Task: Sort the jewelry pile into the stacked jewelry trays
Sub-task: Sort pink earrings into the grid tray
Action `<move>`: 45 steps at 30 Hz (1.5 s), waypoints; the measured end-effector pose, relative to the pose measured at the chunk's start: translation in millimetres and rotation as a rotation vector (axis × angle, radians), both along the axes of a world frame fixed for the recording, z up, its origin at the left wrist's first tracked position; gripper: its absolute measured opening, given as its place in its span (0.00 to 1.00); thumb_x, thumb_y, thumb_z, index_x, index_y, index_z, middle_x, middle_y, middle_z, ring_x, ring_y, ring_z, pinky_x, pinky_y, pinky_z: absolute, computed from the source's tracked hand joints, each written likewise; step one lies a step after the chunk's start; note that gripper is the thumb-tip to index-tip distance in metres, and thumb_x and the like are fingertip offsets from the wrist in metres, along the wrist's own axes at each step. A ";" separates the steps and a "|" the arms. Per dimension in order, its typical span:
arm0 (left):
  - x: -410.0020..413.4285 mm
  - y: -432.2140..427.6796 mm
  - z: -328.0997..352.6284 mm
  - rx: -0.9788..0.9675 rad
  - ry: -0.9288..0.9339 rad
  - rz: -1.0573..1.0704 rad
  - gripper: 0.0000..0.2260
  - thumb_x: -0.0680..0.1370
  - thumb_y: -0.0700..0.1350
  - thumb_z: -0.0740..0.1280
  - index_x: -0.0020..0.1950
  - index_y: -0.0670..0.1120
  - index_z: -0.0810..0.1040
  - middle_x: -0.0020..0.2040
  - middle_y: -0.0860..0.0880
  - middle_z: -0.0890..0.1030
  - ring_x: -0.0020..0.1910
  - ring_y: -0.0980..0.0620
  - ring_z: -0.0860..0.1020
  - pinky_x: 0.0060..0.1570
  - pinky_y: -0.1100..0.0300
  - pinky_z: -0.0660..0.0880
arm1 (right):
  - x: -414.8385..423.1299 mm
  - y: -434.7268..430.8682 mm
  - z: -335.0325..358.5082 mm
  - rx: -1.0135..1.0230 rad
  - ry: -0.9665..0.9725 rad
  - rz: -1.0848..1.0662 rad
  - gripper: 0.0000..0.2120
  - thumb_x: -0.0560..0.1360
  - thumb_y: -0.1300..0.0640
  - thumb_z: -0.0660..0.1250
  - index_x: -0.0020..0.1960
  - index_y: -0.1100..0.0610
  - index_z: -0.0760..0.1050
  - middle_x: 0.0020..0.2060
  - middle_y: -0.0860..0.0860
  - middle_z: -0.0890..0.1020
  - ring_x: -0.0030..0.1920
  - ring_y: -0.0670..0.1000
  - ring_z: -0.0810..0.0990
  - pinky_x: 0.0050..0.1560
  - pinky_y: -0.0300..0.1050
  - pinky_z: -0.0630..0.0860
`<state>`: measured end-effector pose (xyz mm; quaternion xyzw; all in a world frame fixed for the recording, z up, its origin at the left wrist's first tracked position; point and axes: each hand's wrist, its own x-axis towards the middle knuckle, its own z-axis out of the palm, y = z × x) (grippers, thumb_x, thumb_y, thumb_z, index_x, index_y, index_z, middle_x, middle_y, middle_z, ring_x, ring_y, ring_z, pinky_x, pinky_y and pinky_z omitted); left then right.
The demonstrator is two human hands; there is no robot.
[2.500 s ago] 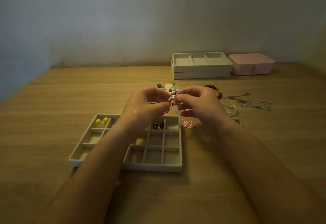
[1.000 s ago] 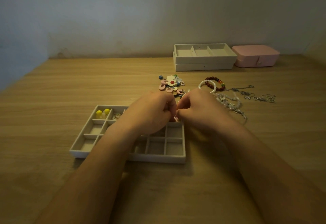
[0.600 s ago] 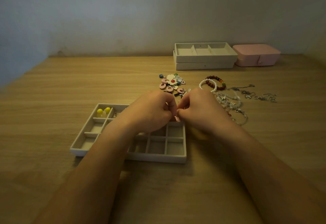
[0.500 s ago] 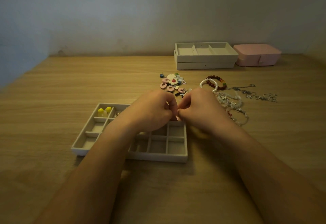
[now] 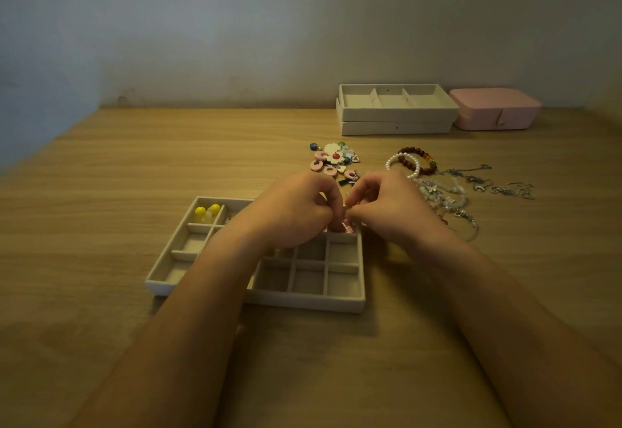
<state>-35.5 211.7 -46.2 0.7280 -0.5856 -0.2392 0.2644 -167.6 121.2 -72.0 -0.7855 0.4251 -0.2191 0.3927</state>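
Left hand (image 5: 296,212) and right hand (image 5: 393,208) together pinch a pink piece (image 5: 346,226) over the tray's (image 5: 303,303) far-right corner, near the pile (image 5: 333,158). A fumble so close to the rim could drop it outside.

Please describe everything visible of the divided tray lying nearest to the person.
The divided tray is cream, rectangular, seemingly fabric-lined, with thin walls forming small compartments. It lies flat on the wooden table. Yellow beads sit in its far-left compartment. The left forearm crosses above it; the left hand and right hand pinch a small pink piece over its far-right corner.
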 end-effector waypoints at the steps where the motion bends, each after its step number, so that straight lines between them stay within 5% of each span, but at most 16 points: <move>1: 0.9 0.4 -0.1 -0.013 0.025 -0.002 0.12 0.75 0.34 0.64 0.40 0.50 0.79 0.38 0.54 0.86 0.38 0.58 0.82 0.42 0.56 0.79 | -0.9 -0.7 0.1 0.028 -0.015 0.011 0.09 0.70 0.68 0.74 0.41 0.55 0.80 0.38 0.54 0.82 0.39 0.50 0.80 0.36 0.42 0.75; 5: 3.1 0.7 -1.0 -0.093 0.074 0.031 0.11 0.75 0.33 0.63 0.41 0.48 0.79 0.38 0.52 0.86 0.37 0.53 0.83 0.43 0.52 0.82 | -6.4 -5.6 3.8 0.132 -0.105 0.000 0.07 0.74 0.68 0.71 0.45 0.57 0.80 0.42 0.53 0.81 0.40 0.50 0.79 0.36 0.44 0.75; 11: 7.5 -3.3 -5.1 -0.167 -0.116 0.041 0.10 0.77 0.39 0.68 0.45 0.56 0.79 0.47 0.58 0.79 0.43 0.61 0.76 0.44 0.63 0.75 | -17.5 -16.5 13.1 0.081 -0.192 -0.114 0.06 0.78 0.66 0.68 0.47 0.55 0.79 0.44 0.53 0.81 0.37 0.48 0.76 0.33 0.42 0.73; 15: 8.2 -5.2 -7.9 -0.136 -0.220 0.001 0.07 0.76 0.46 0.72 0.47 0.60 0.80 0.53 0.59 0.76 0.50 0.59 0.73 0.50 0.58 0.73 | -25.7 -23.4 10.8 -0.146 -0.062 -0.120 0.07 0.78 0.63 0.69 0.49 0.53 0.81 0.38 0.48 0.79 0.36 0.45 0.77 0.34 0.39 0.73; 18: 7.4 -8.0 -13.0 -0.125 -0.310 -0.034 0.05 0.76 0.50 0.72 0.48 0.61 0.81 0.56 0.58 0.79 0.58 0.54 0.73 0.59 0.50 0.75 | -26.6 -25.6 9.2 -0.272 0.119 -0.126 0.06 0.78 0.58 0.70 0.49 0.49 0.84 0.40 0.45 0.80 0.42 0.47 0.79 0.43 0.48 0.80; 22: 5.6 -10.4 -16.5 -0.081 -0.431 -0.046 0.04 0.76 0.56 0.71 0.50 0.62 0.83 0.55 0.59 0.80 0.56 0.53 0.74 0.60 0.47 0.74 | -25.3 -22.4 8.4 -0.293 0.240 -0.099 0.05 0.78 0.56 0.71 0.47 0.47 0.84 0.40 0.42 0.79 0.45 0.46 0.78 0.47 0.52 0.82; 26: 3.5 -13.1 -19.9 -0.110 -0.469 -0.002 0.04 0.76 0.56 0.71 0.50 0.62 0.83 0.50 0.60 0.81 0.52 0.55 0.75 0.59 0.46 0.73 | -23.6 -21.9 9.0 -0.240 0.056 -0.045 0.05 0.79 0.57 0.70 0.49 0.51 0.84 0.42 0.45 0.82 0.44 0.42 0.79 0.40 0.39 0.74; 29: 1.9 -13.5 -20.9 -0.122 -0.469 0.010 0.04 0.76 0.55 0.71 0.50 0.62 0.83 0.50 0.60 0.81 0.52 0.55 0.76 0.60 0.48 0.72 | -21.6 -18.9 10.0 -0.179 -0.032 -0.010 0.04 0.78 0.56 0.71 0.49 0.53 0.84 0.42 0.46 0.84 0.44 0.43 0.81 0.41 0.38 0.76; 37: -0.9 -12.3 -19.9 -0.142 -0.454 0.010 0.06 0.77 0.53 0.71 0.50 0.65 0.83 0.54 0.58 0.79 0.56 0.53 0.74 0.59 0.49 0.69 | -20.0 -23.0 2.0 -0.215 0.106 0.011 0.04 0.77 0.56 0.71 0.48 0.48 0.84 0.44 0.44 0.83 0.47 0.44 0.81 0.51 0.50 0.82; 45: 11.3 -8.4 -16.5 -0.171 -0.316 0.079 0.07 0.77 0.43 0.70 0.50 0.56 0.82 0.47 0.59 0.81 0.49 0.57 0.79 0.51 0.51 0.80 | -27.0 -17.9 8.7 -0.298 0.444 0.045 0.10 0.73 0.45 0.76 0.53 0.46 0.82 0.47 0.44 0.79 0.52 0.47 0.79 0.54 0.54 0.81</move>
